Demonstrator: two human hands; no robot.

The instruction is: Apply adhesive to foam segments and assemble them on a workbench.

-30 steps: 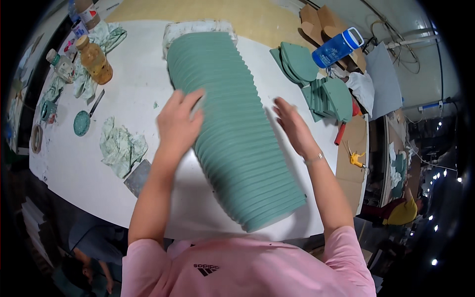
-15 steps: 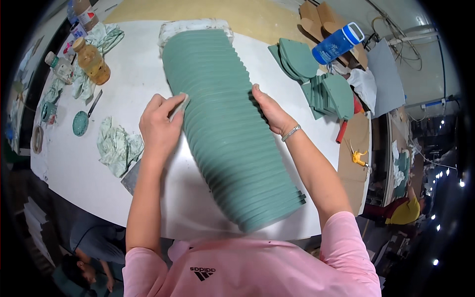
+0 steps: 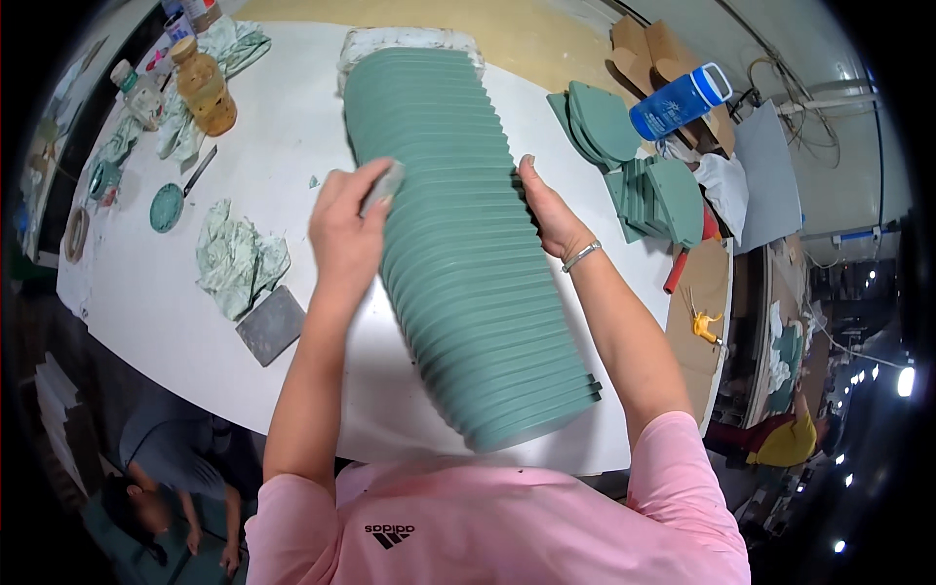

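Observation:
A long row of green round-edged plates (image 3: 468, 263), pressed face to face, lies slantwise across the white table, its far end against a white stained block (image 3: 414, 39). My left hand (image 3: 348, 219) is closed on a small grey pad (image 3: 384, 187), which looks like a sanding block, and it presses against the left edges of the row. On the other side, my right hand (image 3: 554, 213) rests along the row's right flank, fingers stretched out and partly hidden by the plates, thumb up. Beside my left forearm lies a flat dark grey square (image 3: 271, 326).
Left on the table are a crumpled stained cloth (image 3: 237, 258), a dish of green paste (image 3: 167, 208), a spatula (image 3: 201, 171) and an amber bottle (image 3: 207, 93). More green plates (image 3: 663, 200), a blue water bottle (image 3: 680, 102) and a yellow tool (image 3: 706, 325) lie right. Two people work nearby.
My left hand with the grey pad has shifted slightly up and over the row's left edges. My right hand stays along the right flank. The view has shifted a little.

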